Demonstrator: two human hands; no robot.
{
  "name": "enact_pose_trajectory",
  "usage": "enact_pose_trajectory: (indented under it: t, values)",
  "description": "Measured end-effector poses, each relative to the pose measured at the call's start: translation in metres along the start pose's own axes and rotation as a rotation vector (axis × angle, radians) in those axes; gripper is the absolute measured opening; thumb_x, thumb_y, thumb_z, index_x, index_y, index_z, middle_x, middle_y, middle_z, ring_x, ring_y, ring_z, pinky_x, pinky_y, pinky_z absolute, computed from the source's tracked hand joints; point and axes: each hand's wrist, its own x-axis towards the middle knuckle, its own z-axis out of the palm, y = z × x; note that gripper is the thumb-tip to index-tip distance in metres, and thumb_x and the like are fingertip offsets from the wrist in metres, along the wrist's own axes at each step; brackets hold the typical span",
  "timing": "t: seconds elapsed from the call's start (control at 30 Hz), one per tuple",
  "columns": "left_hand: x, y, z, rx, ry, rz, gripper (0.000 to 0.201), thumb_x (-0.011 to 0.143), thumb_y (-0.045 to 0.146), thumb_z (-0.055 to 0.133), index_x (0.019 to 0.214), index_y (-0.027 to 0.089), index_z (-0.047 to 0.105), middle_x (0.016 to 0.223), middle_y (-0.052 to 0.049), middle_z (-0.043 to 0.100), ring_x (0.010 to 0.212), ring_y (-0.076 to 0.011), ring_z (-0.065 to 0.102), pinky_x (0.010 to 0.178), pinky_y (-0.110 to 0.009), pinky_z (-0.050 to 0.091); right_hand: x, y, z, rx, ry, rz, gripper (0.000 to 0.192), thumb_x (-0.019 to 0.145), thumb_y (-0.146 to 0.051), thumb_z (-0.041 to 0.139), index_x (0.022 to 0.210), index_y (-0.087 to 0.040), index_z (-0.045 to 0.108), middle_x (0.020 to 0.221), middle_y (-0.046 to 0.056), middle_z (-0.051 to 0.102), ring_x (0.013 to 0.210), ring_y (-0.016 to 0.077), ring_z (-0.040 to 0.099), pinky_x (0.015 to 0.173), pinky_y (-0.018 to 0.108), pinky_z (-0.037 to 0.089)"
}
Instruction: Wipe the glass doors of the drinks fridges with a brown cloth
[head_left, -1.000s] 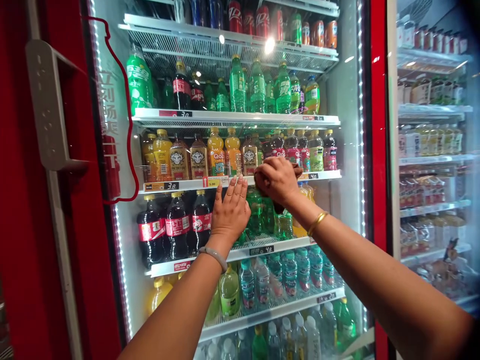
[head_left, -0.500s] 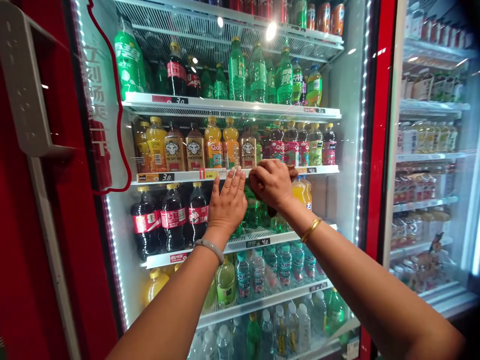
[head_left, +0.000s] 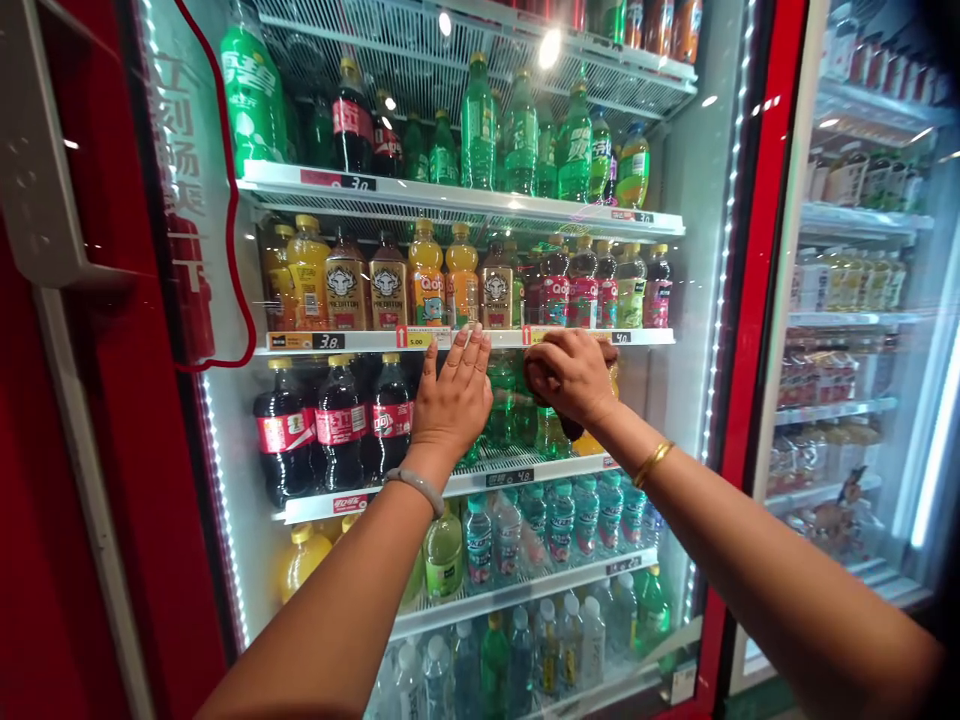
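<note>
My left hand (head_left: 453, 388) lies flat against the glass door (head_left: 641, 400) of a drinks fridge, its fingers stretched upward near a price strip (head_left: 420, 342). A pale bangle circles that wrist. To its right, my right hand (head_left: 571, 372) is closed round a dark brown cloth (head_left: 571, 425) and presses it to the glass. Parts of the cloth stick out beyond the fingers; the rest is hidden in the hand. A gold bangle sits on the right wrist. Behind the glass, green bottles (head_left: 501, 400) show between the hands.
Shelves behind the glass hold cola bottles (head_left: 343, 415), juice bottles (head_left: 426, 270) and small blue-capped bottles (head_left: 561, 520). The red door frame (head_left: 776, 190) runs down the right, with another lit fridge (head_left: 847, 260) beyond. A grey door handle (head_left: 56, 150) juts out at the left.
My right hand has slid right along the glass with the cloth, widening the gap to my left hand. The left hand stays in place on the door; the view has shifted slightly.
</note>
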Motion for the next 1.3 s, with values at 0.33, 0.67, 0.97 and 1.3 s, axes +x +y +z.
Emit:
enact_pose_trajectory:
  t: [0.33,0.67,0.97,1.3]
  values:
    - [-0.002,-0.001,0.002,0.026,0.001,0.007,0.07,0.105,0.022,0.039,0.169,0.014,0.013,0.174,-0.008,0.022,0.164,-0.0236,0.015,0.137,-0.054,0.0,0.036,-0.038,0.021,0.02,-0.002,0.003,0.013,0.098,-0.035,0.06,0.097,-0.028,0.071,0.11,0.004,0.07,0.102,0.0234,0.053,0.088,0.04,0.038]
    - [-0.003,0.002,0.0,0.025,0.013,-0.057,0.079,0.104,0.021,0.041,0.168,0.012,-0.005,0.175,-0.011,0.009,0.164,-0.0242,0.008,0.138,-0.052,0.009,0.006,-0.056,0.018,-0.011,0.108,0.122,0.01,0.095,-0.032,0.062,0.096,-0.027,0.071,0.105,0.006,0.069,0.098,0.0243,0.054,0.085,0.04,0.039]
    - [-0.001,0.006,0.002,0.048,0.026,-0.072,0.072,0.106,0.023,0.038,0.168,0.005,0.007,0.174,-0.016,0.013,0.164,-0.0261,0.01,0.137,-0.054,0.009,0.028,-0.024,0.023,-0.014,0.279,0.307,0.016,0.097,-0.033,0.057,0.098,-0.025,0.071,0.109,0.008,0.067,0.103,0.0255,0.056,0.088,0.041,0.042]
    - [-0.003,0.004,0.001,0.025,0.003,-0.074,0.073,0.103,0.018,0.037,0.168,0.007,0.004,0.175,-0.012,0.011,0.165,-0.0233,0.006,0.138,-0.052,0.006,0.062,-0.035,0.025,0.004,0.092,0.12,0.015,0.097,-0.032,0.056,0.094,-0.026,0.069,0.106,0.008,0.068,0.098,0.0252,0.051,0.085,0.041,0.039]
